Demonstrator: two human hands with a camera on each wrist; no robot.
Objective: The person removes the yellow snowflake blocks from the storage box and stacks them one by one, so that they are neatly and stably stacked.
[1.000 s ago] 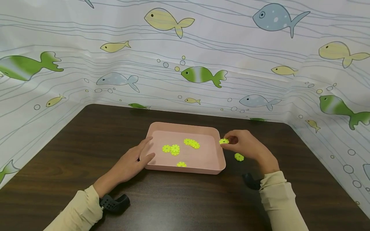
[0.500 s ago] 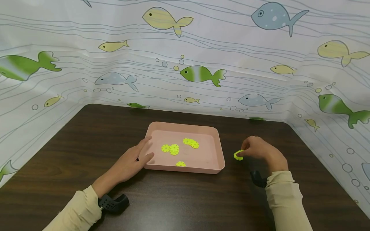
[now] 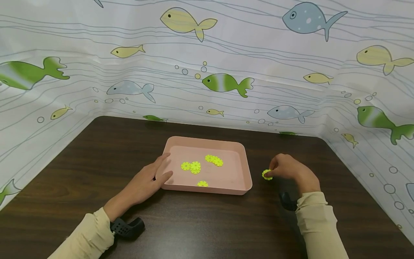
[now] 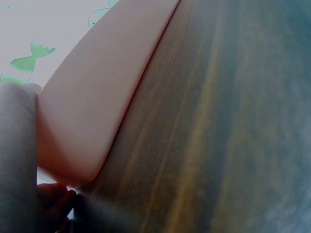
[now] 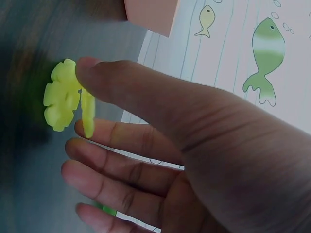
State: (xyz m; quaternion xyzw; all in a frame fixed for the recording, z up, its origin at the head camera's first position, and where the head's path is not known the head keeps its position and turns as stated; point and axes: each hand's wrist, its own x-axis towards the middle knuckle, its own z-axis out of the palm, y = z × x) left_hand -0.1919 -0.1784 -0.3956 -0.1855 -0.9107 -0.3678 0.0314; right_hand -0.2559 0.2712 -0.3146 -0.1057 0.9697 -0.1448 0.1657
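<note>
A shallow pink tray [image 3: 226, 176] stands on the dark table, several yellow-green flower-shaped discs [image 3: 195, 167] lying in it. At its left end my left hand [image 3: 145, 183] holds the side, thumb and index finger reaching over the rim; the left wrist view shows other fingers low by the tray's outer wall [image 4: 92, 111]. Right of the tray, my right hand [image 3: 291, 171] is down at a disc [image 3: 267, 175] on the table. In the right wrist view, thumb and index finger pinch one disc edge-on [image 5: 88, 114], beside another disc seen face-on [image 5: 60, 99].
A white sheet with printed fish [image 3: 226, 82] surrounds the table [image 3: 207, 223] at the back and sides. Black wrist mounts [image 3: 127, 228] sit below both hands. One disc [image 3: 202, 183] lies by the tray's near wall, and an overlapping group [image 3: 214, 160] lies further back.
My right hand has gone from the tray's right rim, with a disc pinched, rightward and down to the disc on the table, and stays there. The left hand and tray stay put.
</note>
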